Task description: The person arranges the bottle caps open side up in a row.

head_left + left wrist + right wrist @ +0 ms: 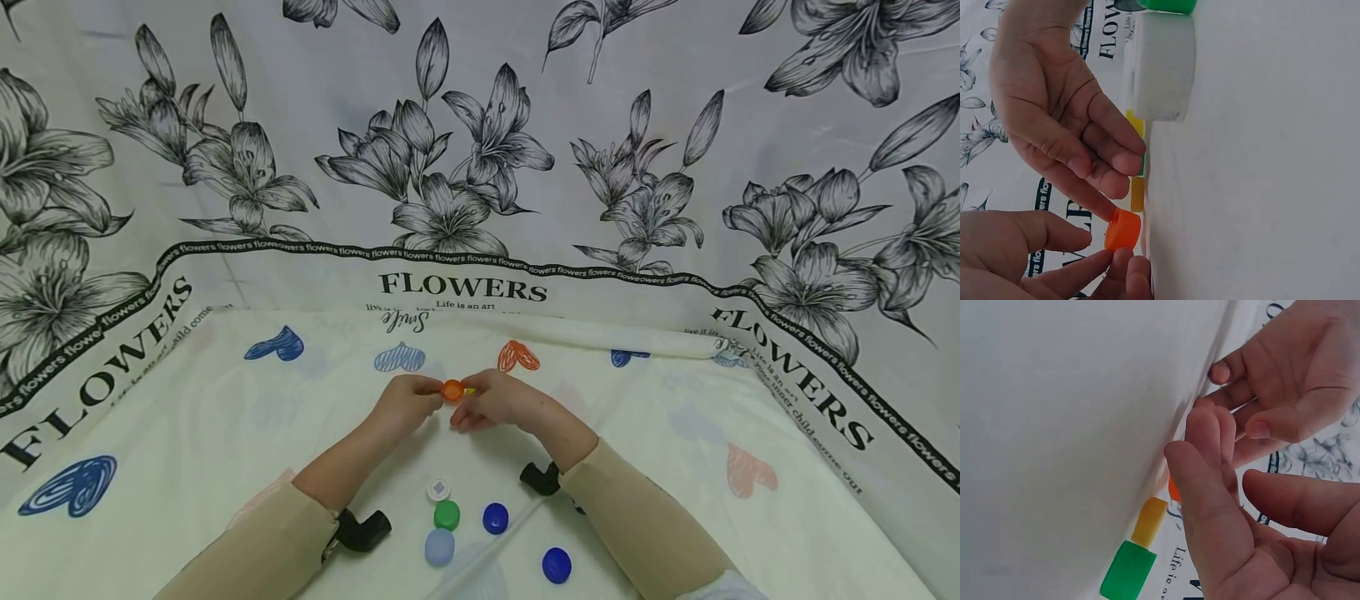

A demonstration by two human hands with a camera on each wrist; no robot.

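Observation:
A small orange bottle cap [452, 390] sits on the cloth between my two hands. From the left, fingertips of my left hand [408, 404] touch it; the left wrist view shows that thumb held apart from the cap [1124, 230]. My right hand [495, 404] meets its other side with an extended index finger, its thumb apart too. A yellow cap [1149, 523] and a green cap [1129, 570] stand close by in the right wrist view. In the head view my right hand mostly covers the yellow one. My right fingers hide much of the orange cap [1174, 489] in that wrist view.
Nearer me lie a white cap [438, 490], a green cap [447, 515], a light blue cap [439, 547] and dark blue caps [496, 518] [557, 565]. Black camera mounts [363, 531] [540, 477] stick out at both wrists. A rolled cloth fold [600, 332] runs along the back.

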